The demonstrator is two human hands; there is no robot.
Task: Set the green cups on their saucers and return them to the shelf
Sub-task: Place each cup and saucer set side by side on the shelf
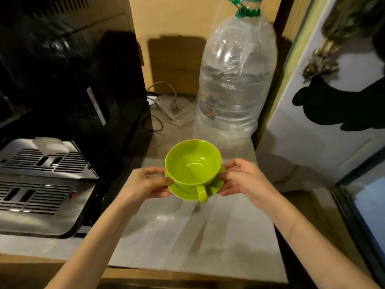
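A green cup (192, 161) stands upright and empty on a green saucer (183, 193), its handle pointing toward me. I hold the pair in the air above the pale counter (187, 236). My left hand (145, 183) grips the saucer's left rim, with fingertips touching the cup's side. My right hand (241, 180) grips the saucer's right rim. Only this one cup and saucer are in view.
A black coffee machine (62, 122) with a metal drip grille (37, 184) fills the left. A large clear water bottle (235, 80) stands behind the cup at centre right. A power strip with cables (173, 105) lies at the back. A white door (333, 122) is at right.
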